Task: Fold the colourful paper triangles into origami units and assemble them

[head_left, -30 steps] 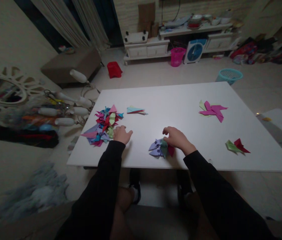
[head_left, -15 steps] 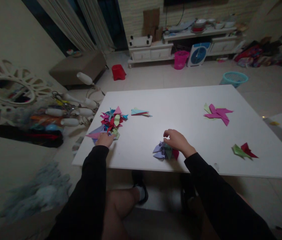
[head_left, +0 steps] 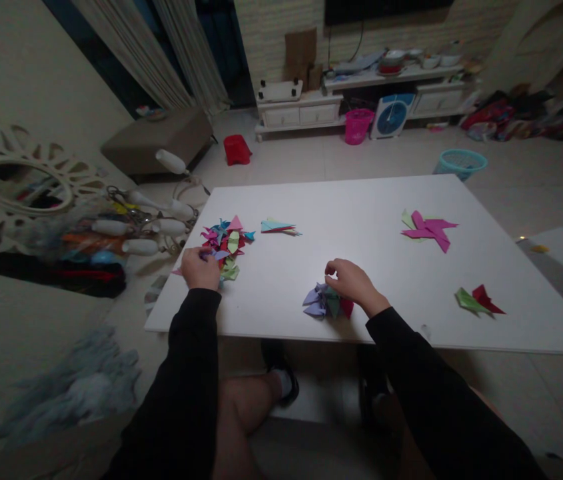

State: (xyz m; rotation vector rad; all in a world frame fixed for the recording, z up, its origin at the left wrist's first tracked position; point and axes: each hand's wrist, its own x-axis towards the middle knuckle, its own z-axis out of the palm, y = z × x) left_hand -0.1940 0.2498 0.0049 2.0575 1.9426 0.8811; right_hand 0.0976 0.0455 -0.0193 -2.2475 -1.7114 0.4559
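My left hand [head_left: 201,268] is at the near left edge of a pile of colourful origami pieces [head_left: 234,241], its fingers closed on a purple origami piece [head_left: 219,255]. The hand covers part of the pile. Over a small group of purple, green and red origami [head_left: 317,301], my right hand [head_left: 354,283] is held with its fingers curled and thumb close to the group's top. Whatever is between those fingertips is too small to make out. Both rest on a white table [head_left: 271,287].
Behind the pile lies a slim stack of folded paper [head_left: 278,227]. A pink and green folded shape [head_left: 428,229] is at the far right, and a green and red piece [head_left: 478,300] nearer. A chandelier [head_left: 161,227] with white arms stands against the table's left side.
My left hand has shifted slightly back and left over the pile, and a purple piece now shows at its fingers. My right hand has kept its place by the small group.
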